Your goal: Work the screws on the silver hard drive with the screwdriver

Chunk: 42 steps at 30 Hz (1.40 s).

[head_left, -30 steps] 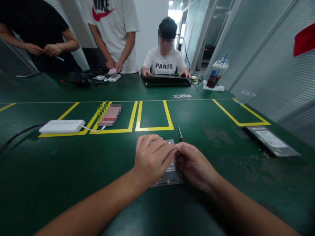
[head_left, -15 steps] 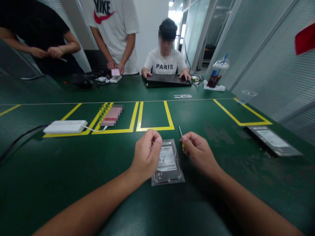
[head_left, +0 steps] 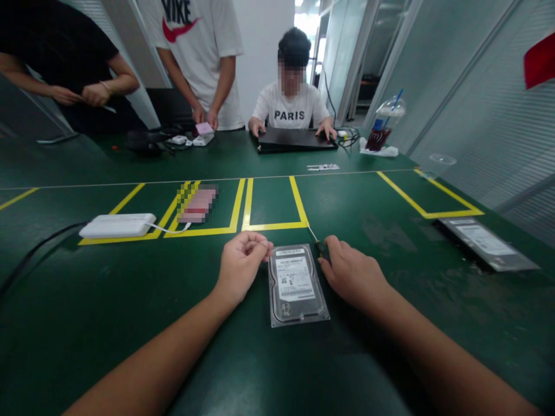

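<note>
A silver hard drive with a white label lies flat on the green table, between my two hands. My left hand rests just left of it with the fingers curled into a pinch; what they hold is too small to make out. My right hand lies just right of the drive, fingers closed round the handle of a small screwdriver whose thin shaft points away towards the yellow tape.
Yellow tape boxes mark the table ahead. A white power bank with a cable lies at the left, a second flat drive at the right. Three people stand or sit at the far edge by a laptop and a plastic cup.
My hands have drawn apart off the top of the hard drive, uncovering its label. The left went to the left side, the right to the right, onto the screwdriver.
</note>
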Tool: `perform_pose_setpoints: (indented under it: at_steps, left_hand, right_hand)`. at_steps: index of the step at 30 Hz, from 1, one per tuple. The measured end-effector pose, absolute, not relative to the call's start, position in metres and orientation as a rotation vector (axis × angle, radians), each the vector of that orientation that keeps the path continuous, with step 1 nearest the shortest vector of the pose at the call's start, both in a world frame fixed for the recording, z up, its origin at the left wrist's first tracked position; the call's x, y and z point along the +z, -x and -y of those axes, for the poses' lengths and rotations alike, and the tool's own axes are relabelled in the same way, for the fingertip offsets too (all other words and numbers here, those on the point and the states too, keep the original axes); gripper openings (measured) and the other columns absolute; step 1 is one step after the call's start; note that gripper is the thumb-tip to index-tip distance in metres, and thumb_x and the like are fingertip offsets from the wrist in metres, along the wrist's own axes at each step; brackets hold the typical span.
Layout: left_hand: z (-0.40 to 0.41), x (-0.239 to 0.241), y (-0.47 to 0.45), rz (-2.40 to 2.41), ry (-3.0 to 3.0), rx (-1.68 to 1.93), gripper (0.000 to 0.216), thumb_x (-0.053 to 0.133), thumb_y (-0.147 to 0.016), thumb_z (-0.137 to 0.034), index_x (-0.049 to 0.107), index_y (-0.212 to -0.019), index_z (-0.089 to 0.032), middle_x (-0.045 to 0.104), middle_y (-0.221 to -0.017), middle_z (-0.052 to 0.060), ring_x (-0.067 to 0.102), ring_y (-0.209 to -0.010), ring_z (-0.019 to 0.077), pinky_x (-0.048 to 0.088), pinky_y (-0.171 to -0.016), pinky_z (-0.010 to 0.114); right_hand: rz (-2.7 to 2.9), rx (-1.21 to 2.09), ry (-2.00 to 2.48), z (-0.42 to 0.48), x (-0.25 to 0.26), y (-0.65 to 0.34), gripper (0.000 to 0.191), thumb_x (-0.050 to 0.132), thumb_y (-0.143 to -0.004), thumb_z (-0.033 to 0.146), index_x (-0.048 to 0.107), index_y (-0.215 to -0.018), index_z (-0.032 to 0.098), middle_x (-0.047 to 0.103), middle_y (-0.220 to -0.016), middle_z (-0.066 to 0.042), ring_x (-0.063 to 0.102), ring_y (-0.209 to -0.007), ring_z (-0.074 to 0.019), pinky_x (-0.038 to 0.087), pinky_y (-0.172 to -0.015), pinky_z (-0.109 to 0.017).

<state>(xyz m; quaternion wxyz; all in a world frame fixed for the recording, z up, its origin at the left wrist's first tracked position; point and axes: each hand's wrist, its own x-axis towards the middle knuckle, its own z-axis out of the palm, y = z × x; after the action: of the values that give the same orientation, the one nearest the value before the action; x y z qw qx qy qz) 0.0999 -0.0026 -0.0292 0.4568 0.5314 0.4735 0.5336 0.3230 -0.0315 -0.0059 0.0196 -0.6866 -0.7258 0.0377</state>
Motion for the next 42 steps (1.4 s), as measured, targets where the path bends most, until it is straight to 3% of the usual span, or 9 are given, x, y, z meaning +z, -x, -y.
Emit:
perform_pose_setpoints:
  at_steps: [8, 11, 14, 18, 23, 28, 34, 38, 42]
  left_hand:
    - [-0.001, -0.037, -0.095, -1.180, -1.402, 1.331, 0.012, 0.070, -0.081, -0.024, 0.066, -0.086, -0.014, 0.066, -0.072, 0.000, 0.060, -0.064, 0.0111, 0.047, -0.061, 0.021]
    - [-0.001, -0.038, -0.092, -1.195, -1.416, 1.336, 0.014, 0.070, -0.082, -0.026, 0.067, -0.089, -0.014, 0.068, -0.075, 0.001, 0.062, -0.068, 0.0126, 0.048, -0.065, 0.022]
    - [-0.002, -0.038, -0.090, -1.212, -1.422, 1.351, 0.016, 0.071, -0.080, -0.027, 0.066, -0.088, -0.014, 0.068, -0.075, 0.001, 0.063, -0.069, 0.0136, 0.049, -0.066, 0.023]
    - [-0.003, -0.041, -0.085, -1.228, -1.435, 1.342, 0.017, 0.071, -0.081, -0.029, 0.068, -0.090, -0.015, 0.068, -0.076, 0.001, 0.063, -0.069, 0.0141, 0.049, -0.066, 0.024]
    - [-0.003, -0.043, -0.081, -1.247, -1.454, 1.334, 0.017, 0.068, -0.084, -0.031, 0.069, -0.091, -0.015, 0.066, -0.074, 0.000, 0.061, -0.068, 0.0134, 0.047, -0.066, 0.023]
    - [-0.004, -0.043, -0.079, -1.242, -1.460, 1.329, 0.017, 0.069, -0.085, -0.030, 0.069, -0.092, -0.015, 0.067, -0.077, 0.000, 0.060, -0.070, 0.0131, 0.047, -0.066, 0.023]
    - [-0.002, -0.042, -0.080, -1.213, -1.463, 1.310, 0.018, 0.072, -0.082, -0.029, 0.069, -0.092, -0.015, 0.070, -0.081, 0.003, 0.065, -0.073, 0.0146, 0.050, -0.068, 0.024]
    - [-0.001, -0.041, -0.081, -1.212, -1.488, 1.301, 0.017, 0.071, -0.082, -0.029, 0.069, -0.091, -0.015, 0.070, -0.078, 0.002, 0.064, -0.069, 0.0144, 0.050, -0.065, 0.024]
    - [-0.003, -0.043, -0.080, -1.226, -1.528, 1.316, 0.013, 0.068, -0.084, -0.027, 0.069, -0.091, -0.016, 0.069, -0.079, 0.001, 0.063, -0.070, 0.0138, 0.049, -0.065, 0.023]
  right_hand:
    - [2.300, 0.169, 2.047, 0.031, -0.009, -0.316, 0.034, 0.036, -0.096, 0.029, 0.053, -0.125, 0.025, 0.066, -0.096, -0.010, 0.065, -0.079, -0.0267, 0.038, -0.059, -0.033]
    - [2.143, 0.315, 1.787, 0.025, -0.012, -0.324, 0.037, 0.034, -0.097, 0.028, 0.059, -0.124, 0.024, 0.067, -0.101, -0.009, 0.065, -0.088, -0.0239, 0.046, -0.074, -0.036]
    - [1.932, 0.579, 1.438, 0.020, -0.016, -0.330, 0.037, 0.036, -0.097, 0.028, 0.065, -0.120, 0.023, 0.069, -0.113, -0.007, 0.062, -0.105, -0.0212, 0.046, -0.091, -0.037]
    - [1.768, 0.802, 1.267, 0.021, -0.018, -0.331, 0.036, 0.039, -0.097, 0.033, 0.066, -0.117, 0.022, 0.069, -0.113, -0.006, 0.063, -0.101, -0.0204, 0.047, -0.084, -0.035]
    - [1.885, 0.587, 1.185, 0.024, -0.021, -0.330, 0.037, 0.065, -0.085, 0.036, 0.060, -0.118, 0.021, 0.066, -0.112, -0.008, 0.063, -0.098, -0.0222, 0.048, -0.085, -0.036]
    - [2.021, 0.306, 1.220, 0.022, -0.027, -0.329, 0.018, 0.053, -0.093, 0.027, 0.062, -0.107, 0.021, 0.065, -0.094, -0.007, 0.062, -0.086, -0.0194, 0.050, -0.079, -0.034]
    - [2.101, 0.303, 1.185, 0.025, -0.032, -0.326, 0.035, 0.051, -0.095, 0.027, 0.055, -0.130, 0.021, 0.063, -0.116, -0.012, 0.062, -0.104, -0.0217, 0.052, -0.089, -0.037]
    - [2.186, 0.309, 1.208, 0.028, -0.032, -0.325, 0.029, 0.048, -0.095, 0.021, 0.058, -0.122, 0.020, 0.069, -0.105, -0.011, 0.064, -0.096, -0.0221, 0.053, -0.085, -0.039]
    - [2.330, 0.337, 1.019, 0.031, -0.028, -0.323, 0.027, 0.053, -0.093, 0.027, 0.055, -0.119, 0.019, 0.065, -0.123, -0.013, 0.059, -0.115, -0.0250, 0.049, -0.098, -0.044]
